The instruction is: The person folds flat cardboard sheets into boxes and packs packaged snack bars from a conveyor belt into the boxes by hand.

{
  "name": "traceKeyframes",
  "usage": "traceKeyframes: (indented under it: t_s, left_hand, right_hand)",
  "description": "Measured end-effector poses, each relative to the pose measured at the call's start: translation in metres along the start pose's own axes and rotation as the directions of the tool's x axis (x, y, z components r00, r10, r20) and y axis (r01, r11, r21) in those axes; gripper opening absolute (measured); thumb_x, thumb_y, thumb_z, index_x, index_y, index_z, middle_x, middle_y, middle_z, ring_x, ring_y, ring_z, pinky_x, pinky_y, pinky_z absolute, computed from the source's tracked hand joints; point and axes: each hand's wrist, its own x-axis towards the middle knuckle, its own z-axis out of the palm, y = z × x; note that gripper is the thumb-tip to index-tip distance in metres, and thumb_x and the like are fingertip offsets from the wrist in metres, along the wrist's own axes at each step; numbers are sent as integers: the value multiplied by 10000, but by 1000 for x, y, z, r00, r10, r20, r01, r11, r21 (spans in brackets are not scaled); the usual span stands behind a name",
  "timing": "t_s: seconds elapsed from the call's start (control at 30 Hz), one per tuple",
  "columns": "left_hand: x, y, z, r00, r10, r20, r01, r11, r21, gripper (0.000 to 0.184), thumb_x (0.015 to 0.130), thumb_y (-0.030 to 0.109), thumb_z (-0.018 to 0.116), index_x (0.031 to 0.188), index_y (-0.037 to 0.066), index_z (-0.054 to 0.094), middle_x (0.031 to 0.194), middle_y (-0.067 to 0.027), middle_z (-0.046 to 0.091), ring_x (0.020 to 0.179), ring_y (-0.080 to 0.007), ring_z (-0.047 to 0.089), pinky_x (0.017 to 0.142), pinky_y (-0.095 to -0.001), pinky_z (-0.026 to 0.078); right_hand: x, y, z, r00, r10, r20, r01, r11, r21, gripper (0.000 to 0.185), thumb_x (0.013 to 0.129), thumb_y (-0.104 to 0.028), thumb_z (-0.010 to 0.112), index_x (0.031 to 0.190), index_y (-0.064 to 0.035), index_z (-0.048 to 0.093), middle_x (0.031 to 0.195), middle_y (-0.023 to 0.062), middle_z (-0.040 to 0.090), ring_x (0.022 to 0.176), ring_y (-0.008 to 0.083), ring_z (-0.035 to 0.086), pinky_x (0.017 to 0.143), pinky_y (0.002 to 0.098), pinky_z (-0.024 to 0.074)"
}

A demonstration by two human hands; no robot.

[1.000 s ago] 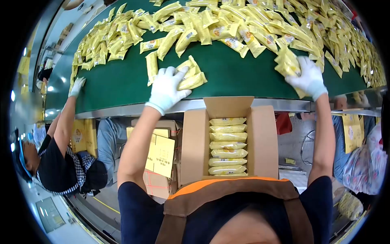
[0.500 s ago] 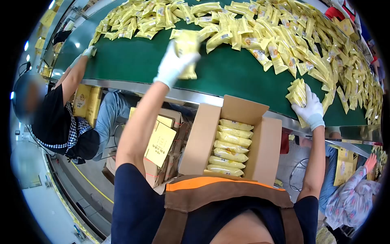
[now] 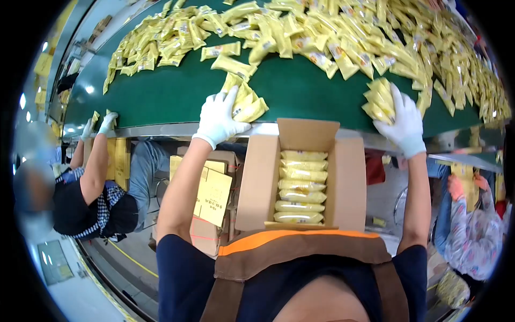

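My white-gloved left hand (image 3: pixel 217 119) is closed round several yellow packets (image 3: pixel 248 102) near the front edge of the green belt (image 3: pixel 177 99). Over the belt's edge at the right, my right hand (image 3: pixel 403 122), also gloved, grips another bunch of yellow packets (image 3: pixel 380 102). Between my arms stands an open cardboard box (image 3: pixel 348 185), its flaps spread, with a column of yellow packets (image 3: pixel 301 196) lying crosswise inside. Two loose packets lie on the belt just beyond my left hand.
A large heap of yellow packets (image 3: pixel 343 37) covers the belt's far side. Flattened yellow cartons (image 3: pixel 212 196) lie on a stack left of the box. A co-worker (image 3: pixel 96 193) stands at the left, another (image 3: pixel 475 236) at the right.
Since half a second ago my left hand has come down toward the belt's near edge with its packets. My right hand still holds its bunch. The left co-worker's hands have drawn back to the edge.
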Motion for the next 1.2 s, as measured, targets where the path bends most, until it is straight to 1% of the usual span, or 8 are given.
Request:
traceKeyframes:
  t_s: [0.17, 0.23, 0.4, 0.57, 0.77, 0.93, 1.1, 1.2]
  left_hand:
    - [7, 2, 5, 981, -150, -126, 136, 984, -118, 1220, 539, 565, 817, 1528, 140, 243, 1294, -212, 522, 1214, -384, 498, 991, -421, 454]
    - [17, 5, -7, 965, -216, 146, 229, 971, -75, 1277, 527, 578, 815, 1547, 145, 181, 1300, -238, 515, 1207, -383, 522, 988, -423, 457]
    - [16, 5, -7, 972, -159, 175, 170, 984, -52, 1301, 527, 569, 805, 1562, 152, 136, 1226, -256, 536, 1126, -389, 575, 955, -422, 475]
    - [-1, 23, -36, 985, -1, -174, -82, 880, -469, 1233, 569, 320, 843, 1543, 69, 130, 1215, -223, 502, 1135, -393, 522, 985, -426, 455]
    - [-36, 94, -105, 865, 499, 54, 96, -58, -994, 1209, 612, 167, 797, 1550, -1, 52, 1470, -157, 373, 1359, -237, 388, 1125, -313, 300]
    - [-23, 145, -75, 718, 629, 300, -520, 770, -370, 991, 604, 249, 775, 1494, 157, 349, 1252, -189, 518, 1145, -326, 526, 960, -413, 424]
    - [-38, 154, -27, 743, 630, 225, -658, 748, 79, 929, 617, 325, 762, 1459, 189, 395, 1159, -181, 527, 1016, -345, 523, 829, -423, 409]
    - [-43, 165, -17, 763, 615, 201, -599, 788, -141, 956, 606, 298, 773, 1467, 178, 376, 1190, -185, 504, 1061, -356, 513, 872, -444, 416]
  right_hand:
    - [5, -15, 15, 951, 12, 309, 3, 999, -48, 983, 651, -503, 735, 1477, -142, 343, 1180, 184, 555, 1100, 365, 556, 950, 440, 456]
    - [9, -19, -2, 903, 11, 429, 3, 999, -32, 987, 649, -482, 742, 1481, -135, 339, 1197, 189, 555, 1104, 369, 563, 957, 428, 461]
    - [-2, -81, -91, 886, -394, 244, 83, 653, 753, 985, 614, -335, 789, 1455, -34, 374, 1290, 207, 547, 1163, 346, 559, 1021, 379, 425]
    - [-22, -189, -62, 485, -644, 591, 580, 743, 334, 849, 614, -385, 750, 1352, -67, 476, 1074, 176, 610, 1011, 310, 608, 891, 391, 456]
    - [-54, -197, -31, 478, -606, 635, 337, 795, 505, 817, 690, -486, 718, 1337, -44, 488, 1040, 178, 622, 943, 335, 627, 809, 424, 499]
    - [-103, -203, -32, 572, -708, 414, 532, 704, 470, 778, 718, -483, 744, 1333, -67, 514, 1012, 176, 615, 919, 318, 628, 773, 421, 501]
    - [-102, -200, -40, 462, -718, 521, 484, 696, 531, 700, 728, -375, 760, 1336, -142, 500, 1230, 225, 514, 1062, 367, 568, 865, 456, 483]
    - [-110, -195, -36, 426, -726, 539, 491, 686, 537, 586, 797, -331, 698, 1324, -150, 516, 1312, 232, 475, 1122, 372, 545, 898, 455, 478]
